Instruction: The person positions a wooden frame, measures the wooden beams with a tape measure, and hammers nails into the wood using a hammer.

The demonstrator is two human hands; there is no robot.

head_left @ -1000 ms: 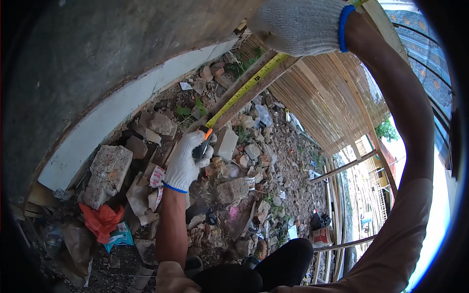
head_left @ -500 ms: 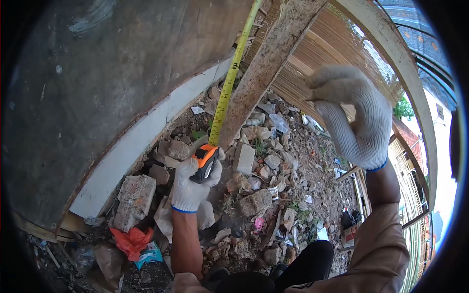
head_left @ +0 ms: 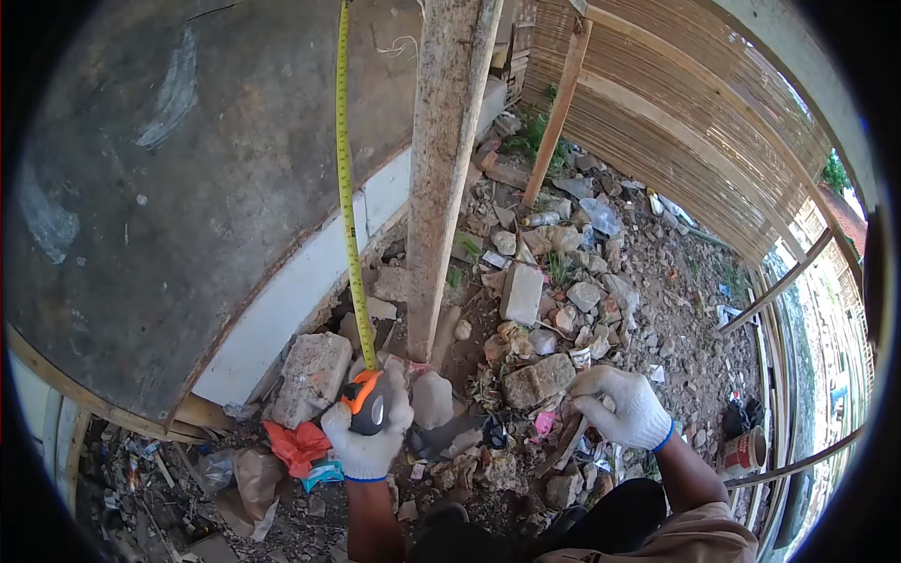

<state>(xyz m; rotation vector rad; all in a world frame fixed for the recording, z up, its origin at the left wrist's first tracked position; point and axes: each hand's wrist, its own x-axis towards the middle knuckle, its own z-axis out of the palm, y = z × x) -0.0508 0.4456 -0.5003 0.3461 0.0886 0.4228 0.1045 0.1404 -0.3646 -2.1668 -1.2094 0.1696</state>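
Wood first, standing as an upright post; beside it, rising as a thin yellow tape blade, likely flexing easily; at its lower end, wrapping the left hand's fingers around a stiff, probably light tape case, likely gripping best by its body; loosely curling the right hand's fingers, not showing whether pinching anything.

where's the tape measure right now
In the head view, left of centre, the tape measure is in the left hand, its yellow blade extending upward left of the wooden post.
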